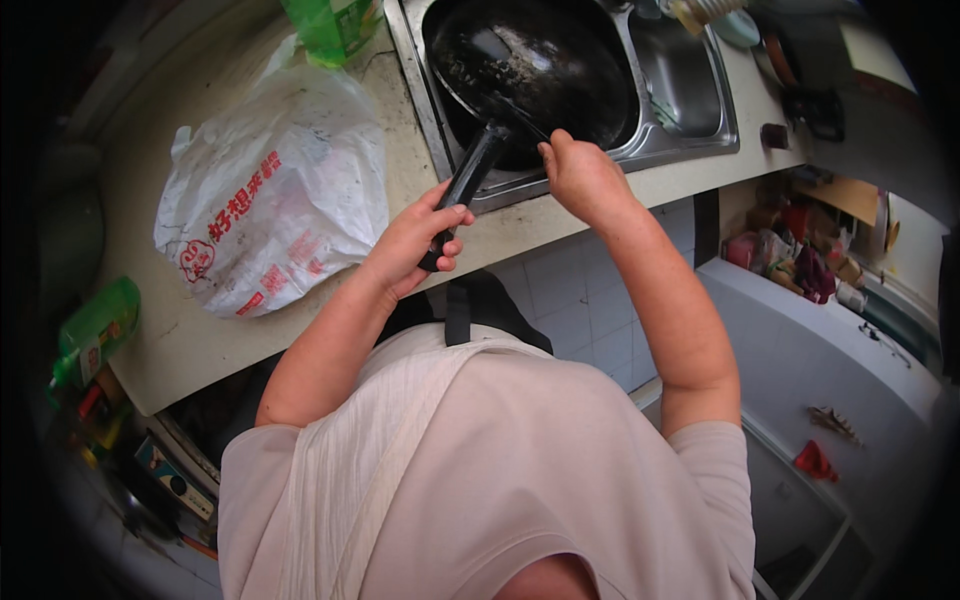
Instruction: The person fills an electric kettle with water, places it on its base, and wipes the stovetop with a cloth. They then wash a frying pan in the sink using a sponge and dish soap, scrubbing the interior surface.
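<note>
A blackened wok (555,90) sits tilted in the larger basin of a stainless steel sink (409,52). Pale, rough residue marks its dark surface; whether this is the inside or the underside I cannot tell. My left hand (412,244) is wrapped around the wok's black handle (474,169), which reaches over the counter's front edge. Between thumb and fingers, my right hand (589,176) pinches a thin dark tool (531,122). The tool's far end lies against the wok near the handle joint, and its exact kind is blurred.
Left of the sink lies a white plastic bag (277,187) with red print on the counter (405,150). A green plastic container (334,30) stands behind it. A green bottle (97,330) is at the counter's left end. The smaller basin (675,75) adjoins on the right.
</note>
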`<state>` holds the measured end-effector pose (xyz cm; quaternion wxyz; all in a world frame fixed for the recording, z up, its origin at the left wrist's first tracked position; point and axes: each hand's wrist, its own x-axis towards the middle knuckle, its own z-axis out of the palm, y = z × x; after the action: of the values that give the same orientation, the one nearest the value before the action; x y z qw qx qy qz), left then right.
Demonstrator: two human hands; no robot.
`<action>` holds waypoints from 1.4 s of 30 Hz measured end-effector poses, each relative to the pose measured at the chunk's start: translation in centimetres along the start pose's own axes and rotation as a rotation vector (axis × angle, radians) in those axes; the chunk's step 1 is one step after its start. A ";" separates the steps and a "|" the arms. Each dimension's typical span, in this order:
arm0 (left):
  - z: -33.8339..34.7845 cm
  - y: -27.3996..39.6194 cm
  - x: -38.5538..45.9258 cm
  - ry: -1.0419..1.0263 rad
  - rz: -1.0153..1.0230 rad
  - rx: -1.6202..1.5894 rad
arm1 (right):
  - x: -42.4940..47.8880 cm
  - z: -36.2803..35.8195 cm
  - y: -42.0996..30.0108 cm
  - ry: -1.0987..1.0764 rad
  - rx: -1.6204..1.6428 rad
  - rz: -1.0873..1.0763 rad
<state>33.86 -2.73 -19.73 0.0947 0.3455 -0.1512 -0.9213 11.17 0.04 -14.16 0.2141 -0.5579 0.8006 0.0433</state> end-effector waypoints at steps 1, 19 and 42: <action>0.0 0.1 0.0 0.001 -0.002 -0.001 | 0.4 -1.1 -0.3 -0.037 -0.060 -0.029; 0.4 0.3 -0.3 0.020 0.007 -0.014 | 9.2 -10.2 -6.3 -0.388 -0.865 -0.455; 0.3 0.0 -0.1 -0.006 0.008 -0.046 | 0.2 -5.2 1.1 0.025 -0.308 -0.238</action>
<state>33.75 -2.59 -19.48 0.1060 0.3398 -0.1318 -0.9252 8.54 -1.32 -9.69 0.1201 -0.6753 0.7155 0.1328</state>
